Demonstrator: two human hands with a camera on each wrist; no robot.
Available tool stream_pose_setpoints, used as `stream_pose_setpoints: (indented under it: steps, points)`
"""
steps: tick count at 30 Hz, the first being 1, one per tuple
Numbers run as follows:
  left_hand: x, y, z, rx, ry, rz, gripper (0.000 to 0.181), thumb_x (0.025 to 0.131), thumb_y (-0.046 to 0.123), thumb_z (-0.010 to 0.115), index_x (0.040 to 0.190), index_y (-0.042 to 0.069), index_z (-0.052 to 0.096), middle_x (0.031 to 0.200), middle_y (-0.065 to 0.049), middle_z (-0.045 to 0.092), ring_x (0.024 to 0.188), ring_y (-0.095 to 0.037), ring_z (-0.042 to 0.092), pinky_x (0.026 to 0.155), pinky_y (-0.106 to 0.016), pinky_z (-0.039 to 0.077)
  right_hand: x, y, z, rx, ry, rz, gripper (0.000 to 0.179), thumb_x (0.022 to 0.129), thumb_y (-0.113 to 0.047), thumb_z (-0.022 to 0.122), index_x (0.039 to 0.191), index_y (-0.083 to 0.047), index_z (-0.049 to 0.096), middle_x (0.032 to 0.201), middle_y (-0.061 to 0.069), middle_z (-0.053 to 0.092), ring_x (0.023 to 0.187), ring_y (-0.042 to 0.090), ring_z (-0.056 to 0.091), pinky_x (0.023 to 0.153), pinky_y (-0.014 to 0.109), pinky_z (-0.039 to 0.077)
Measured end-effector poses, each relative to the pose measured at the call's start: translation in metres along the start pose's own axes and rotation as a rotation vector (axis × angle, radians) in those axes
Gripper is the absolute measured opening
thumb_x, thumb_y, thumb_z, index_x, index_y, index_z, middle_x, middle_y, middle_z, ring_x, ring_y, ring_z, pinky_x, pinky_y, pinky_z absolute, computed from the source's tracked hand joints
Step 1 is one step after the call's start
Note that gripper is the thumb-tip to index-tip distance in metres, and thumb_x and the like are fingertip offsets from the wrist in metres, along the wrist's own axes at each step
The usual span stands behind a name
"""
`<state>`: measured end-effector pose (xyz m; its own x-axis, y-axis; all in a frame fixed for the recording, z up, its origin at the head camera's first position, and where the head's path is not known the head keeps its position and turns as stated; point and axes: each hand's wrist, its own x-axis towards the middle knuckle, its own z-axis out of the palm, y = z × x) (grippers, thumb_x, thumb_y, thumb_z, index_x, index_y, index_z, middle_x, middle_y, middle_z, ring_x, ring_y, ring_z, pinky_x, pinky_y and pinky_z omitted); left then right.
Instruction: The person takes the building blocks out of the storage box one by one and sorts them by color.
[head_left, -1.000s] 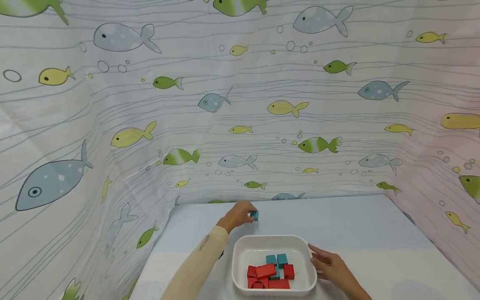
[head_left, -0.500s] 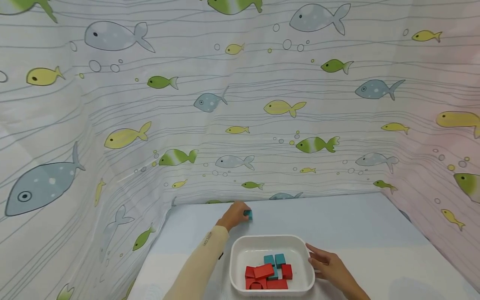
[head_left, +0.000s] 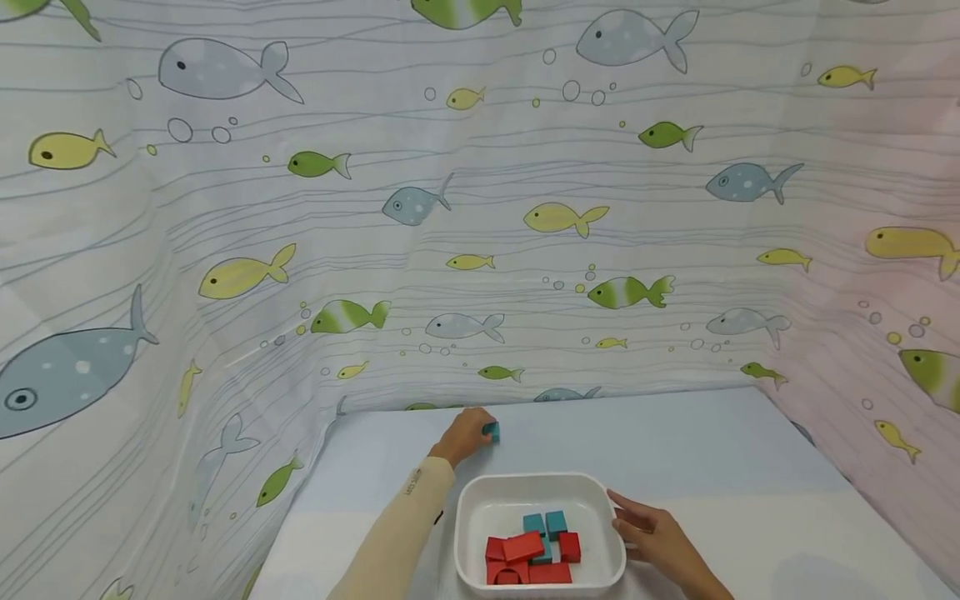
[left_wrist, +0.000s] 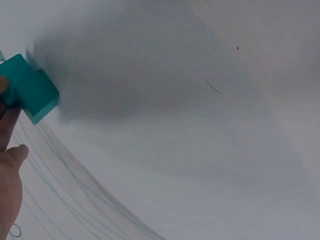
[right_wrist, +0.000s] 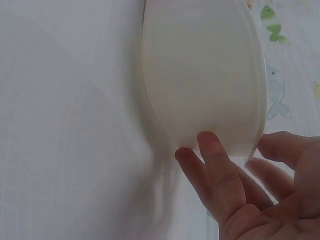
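At the far part of the table, my left hand [head_left: 463, 435] pinches a teal block [head_left: 492, 432] at or just above the surface. In the left wrist view the teal piece [left_wrist: 32, 92] has a stepped outline; whether it is one block or two together, I cannot tell. My right hand [head_left: 660, 537] rests against the right side of a white tub [head_left: 534, 481]. Its fingertips touch the outer wall [right_wrist: 205, 75] and the thumb lies by the rim, fingers loosely extended. Inside the tub lie several red blocks [head_left: 522, 547] and a few teal blocks [head_left: 556, 522].
The pale table [head_left: 637, 433] reaches back to a hanging curtain [head_left: 480, 208] printed with fish, which also stands at the left and right sides. The tub sits at the near side of the table, between the two forearms.
My left hand has shifted slightly left with the teal block still pinched. The head view has turned a little. My right hand stays at the tub, and the blocks inside lie as before.
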<state>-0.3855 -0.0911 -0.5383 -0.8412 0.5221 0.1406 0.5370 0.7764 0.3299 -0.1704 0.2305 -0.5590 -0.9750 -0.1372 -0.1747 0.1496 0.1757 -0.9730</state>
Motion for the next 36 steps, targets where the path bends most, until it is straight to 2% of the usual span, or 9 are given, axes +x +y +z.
stream_pose_setpoints:
  steps: [14, 18, 23, 28, 31, 36]
  points:
    - [0.0, -0.002, 0.005, -0.023, -0.015, -0.011, 0.028, 0.084, 0.007, 0.074, 0.112, 0.001, 0.072, 0.106, -0.009, 0.069, 0.103, -0.024, 0.063, 0.093, -0.039, 0.05, 0.001, 0.005, 0.001, 0.025, -0.016, -0.024, 0.066, 0.093, -0.03, 0.066, 0.147, -0.002, 0.039, 0.135, 0.033, 0.049, 0.103, 0.036, 0.066, 0.073, 0.043, 0.057]
    - [0.001, -0.002, 0.003, -0.027, 0.001, 0.008, 0.035, 0.082, 0.006, 0.076, 0.116, 0.0, 0.069, 0.113, -0.012, 0.068, 0.11, -0.028, 0.061, 0.097, -0.041, 0.048, 0.001, 0.003, 0.001, 0.018, -0.008, -0.019, 0.066, 0.093, -0.029, 0.067, 0.147, -0.003, 0.04, 0.135, 0.033, 0.049, 0.103, 0.036, 0.066, 0.073, 0.043, 0.057]
    - [0.002, 0.002, -0.004, -0.036, 0.029, 0.032, 0.047, 0.082, 0.012, 0.077, 0.127, 0.004, 0.064, 0.126, -0.011, 0.063, 0.121, -0.028, 0.055, 0.103, -0.041, 0.043, -0.001, 0.0, 0.001, -0.011, 0.013, -0.007, 0.066, 0.092, -0.029, 0.068, 0.146, -0.003, 0.041, 0.133, 0.033, 0.05, 0.101, 0.036, 0.067, 0.073, 0.043, 0.058]
    - [0.001, 0.015, -0.018, -0.042, 0.063, 0.079, 0.051, 0.084, 0.018, 0.077, 0.132, 0.01, 0.061, 0.123, -0.006, 0.061, 0.112, -0.023, 0.059, 0.096, -0.037, 0.048, -0.002, -0.002, 0.001, -0.009, 0.015, -0.002, 0.067, 0.092, -0.029, 0.068, 0.147, -0.003, 0.04, 0.134, 0.033, 0.049, 0.101, 0.036, 0.067, 0.073, 0.042, 0.058]
    - [-0.003, 0.027, -0.026, -0.033, 0.111, 0.14, 0.052, 0.083, 0.02, 0.078, 0.131, 0.009, 0.061, 0.119, -0.005, 0.062, 0.108, -0.021, 0.059, 0.093, -0.035, 0.05, -0.002, -0.001, 0.0, -0.002, 0.008, -0.011, 0.067, 0.092, -0.028, 0.068, 0.147, -0.002, 0.04, 0.134, 0.034, 0.049, 0.102, 0.037, 0.066, 0.073, 0.043, 0.058]
    - [-0.02, 0.051, -0.034, -0.049, 0.186, 0.243, 0.049, 0.081, 0.021, 0.079, 0.126, 0.009, 0.064, 0.115, -0.004, 0.062, 0.106, -0.02, 0.06, 0.09, -0.033, 0.051, -0.001, 0.0, 0.0, -0.007, 0.009, 0.0, 0.067, 0.092, -0.03, 0.067, 0.147, -0.003, 0.039, 0.133, 0.033, 0.051, 0.101, 0.036, 0.067, 0.073, 0.043, 0.058]
